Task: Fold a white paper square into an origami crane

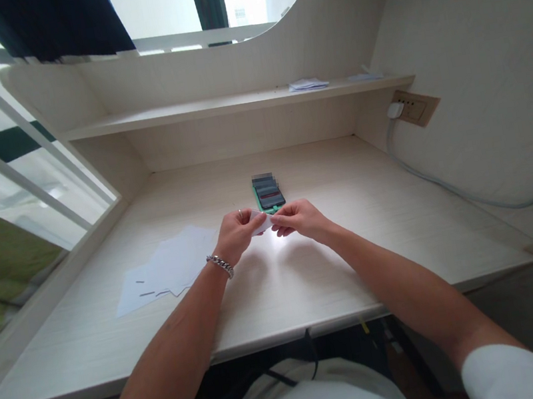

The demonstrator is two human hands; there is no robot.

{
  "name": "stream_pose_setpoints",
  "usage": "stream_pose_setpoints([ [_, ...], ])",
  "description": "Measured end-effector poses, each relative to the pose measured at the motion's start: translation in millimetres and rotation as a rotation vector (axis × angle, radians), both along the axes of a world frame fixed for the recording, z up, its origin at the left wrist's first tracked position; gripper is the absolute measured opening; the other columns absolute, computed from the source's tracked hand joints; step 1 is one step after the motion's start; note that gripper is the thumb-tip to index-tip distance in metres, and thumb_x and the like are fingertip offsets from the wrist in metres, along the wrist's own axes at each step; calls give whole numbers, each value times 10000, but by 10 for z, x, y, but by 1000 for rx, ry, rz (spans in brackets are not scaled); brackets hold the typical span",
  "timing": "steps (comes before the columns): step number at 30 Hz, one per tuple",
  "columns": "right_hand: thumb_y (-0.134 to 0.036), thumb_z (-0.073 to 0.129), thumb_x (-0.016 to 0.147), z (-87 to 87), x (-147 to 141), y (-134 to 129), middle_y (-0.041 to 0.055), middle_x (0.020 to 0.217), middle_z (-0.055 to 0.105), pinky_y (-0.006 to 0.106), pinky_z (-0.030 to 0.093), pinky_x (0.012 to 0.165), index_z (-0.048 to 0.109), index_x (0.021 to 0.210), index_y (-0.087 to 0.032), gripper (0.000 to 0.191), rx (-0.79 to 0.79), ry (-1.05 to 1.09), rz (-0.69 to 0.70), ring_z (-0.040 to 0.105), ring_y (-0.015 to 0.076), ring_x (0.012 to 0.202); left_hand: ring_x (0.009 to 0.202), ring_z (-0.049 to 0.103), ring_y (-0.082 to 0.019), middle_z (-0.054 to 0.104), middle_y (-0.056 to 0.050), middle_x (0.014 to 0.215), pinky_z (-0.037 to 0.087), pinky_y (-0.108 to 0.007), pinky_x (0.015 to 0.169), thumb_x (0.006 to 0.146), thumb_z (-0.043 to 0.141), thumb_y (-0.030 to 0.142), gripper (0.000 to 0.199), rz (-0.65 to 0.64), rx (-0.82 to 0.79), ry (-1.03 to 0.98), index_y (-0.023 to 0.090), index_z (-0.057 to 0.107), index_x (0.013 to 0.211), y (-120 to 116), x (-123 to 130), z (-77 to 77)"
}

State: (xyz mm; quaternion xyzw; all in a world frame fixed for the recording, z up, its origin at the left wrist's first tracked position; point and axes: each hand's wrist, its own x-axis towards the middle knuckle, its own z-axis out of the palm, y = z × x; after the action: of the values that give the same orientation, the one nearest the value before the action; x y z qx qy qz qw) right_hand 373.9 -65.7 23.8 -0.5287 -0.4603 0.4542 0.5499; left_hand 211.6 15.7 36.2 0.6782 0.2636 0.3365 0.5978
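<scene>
A small piece of folded white paper [261,222] is held above the desk between both hands. My left hand [236,234] pinches its left part between thumb and fingers; a ring and a chain bracelet show on this hand and wrist. My right hand [301,218] has thumb and fingers closed on the paper's right end. Just beyond the hands lies a phone [270,195] with a green edge, its screen partly pixelated. White sheets of paper [170,266] with a few dark marks lie flat to the left of my left hand.
The pale desk [392,227] runs back to a raised shelf [211,108]. Folded white papers [308,85] rest on that shelf. At the right, a plug sits in a wall socket [416,107], and its grey cable [468,196] trails along the wall. White bars stand at the left.
</scene>
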Motion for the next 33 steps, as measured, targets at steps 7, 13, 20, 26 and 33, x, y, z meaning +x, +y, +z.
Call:
stream_pose_setpoints([
  [7, -488, 804, 664, 46, 132, -22, 70, 689, 720, 233, 536, 554, 705, 735, -119, 388, 11, -7, -11, 664, 127, 573, 584, 573, -121, 650, -36, 632, 477, -263, 575, 586, 847, 429, 376, 73, -44, -81, 108, 679, 688, 49, -11, 1],
  [13, -535, 766, 692, 68, 206, -37, 68, 751, 726, 230, 534, 570, 692, 743, -136, 409, 47, 13, -71, 669, 128, 624, 574, 573, -119, 647, -27, 625, 486, -266, 580, 572, 855, 431, 381, 112, -42, -103, 114, 673, 677, 81, -28, -12],
  [20, -572, 759, 674, -1, 38, -5, 49, 691, 707, 240, 527, 555, 669, 747, -140, 447, 97, -73, 18, 651, 125, 584, 575, 576, -126, 648, -33, 609, 480, -264, 568, 587, 847, 439, 373, 54, -25, -59, 114, 683, 671, 0, 8, 11],
  [26, -589, 762, 650, 7, 33, -3, 51, 649, 689, 242, 512, 511, 627, 679, -138, 472, 52, -68, 33, 635, 126, 540, 570, 569, -122, 643, -29, 605, 468, -260, 563, 600, 845, 433, 362, 24, -18, -65, 116, 686, 671, -25, -5, 15],
  [33, -512, 772, 672, -22, -13, 2, 12, 589, 640, 242, 496, 500, 626, 702, -148, 393, 150, -100, -6, 586, 108, 504, 560, 555, -119, 626, -30, 592, 432, -250, 542, 628, 821, 444, 364, -20, 1, 7, 114, 668, 636, -53, -3, 16],
])
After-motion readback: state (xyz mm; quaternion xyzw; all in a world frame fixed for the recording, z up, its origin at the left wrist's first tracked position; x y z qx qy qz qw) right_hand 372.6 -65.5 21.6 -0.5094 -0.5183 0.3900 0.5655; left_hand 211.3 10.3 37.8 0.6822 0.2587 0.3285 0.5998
